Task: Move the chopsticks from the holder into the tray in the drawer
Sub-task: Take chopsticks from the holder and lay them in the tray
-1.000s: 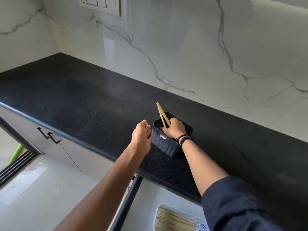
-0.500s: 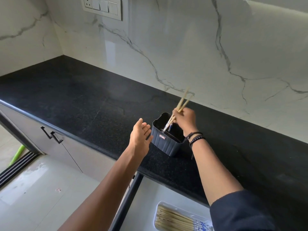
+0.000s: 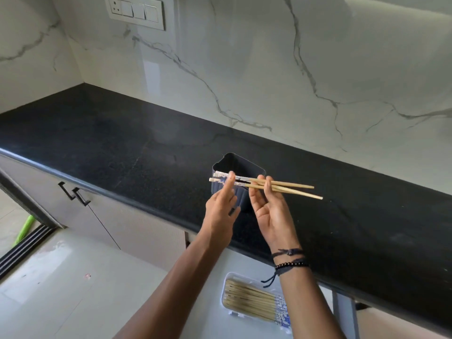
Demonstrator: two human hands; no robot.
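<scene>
**Item: pair of chopsticks held over counter, tray below**

Nearest: white tray (image 3: pixel 226 288) in the open drawer (image 3: pixel 195 321), bottom of view, holding a row of chopsticks already laid side by side, patterned ends to the right.

Middle: right hand (image 3: pixel 270 212), palm up, fingers closed round the two held chopsticks (image 3: pixel 288 187) near their middle; dark bracelets (image 3: pixel 291 259) at the wrist. Left hand (image 3: pixel 221 209) just beside it, fingers extended, fingertips at the patterned ends; whether they grip or merely touch cannot be told. The chopsticks lie roughly level, plain tips pointing right and spread slightly apart.

Behind the hands: dark holder (image 3: pixel 238 165) upright on the black countertop (image 3: pixel 97 133); nothing shows above its rim, interior in shadow.

Farthest: marble-patterned wall (image 3: pixel 269 69) with switch plate (image 3: pixel 136 11) at upper left. Cabinet handles (image 3: pixel 73 193) to the left, below the counter edge.
</scene>
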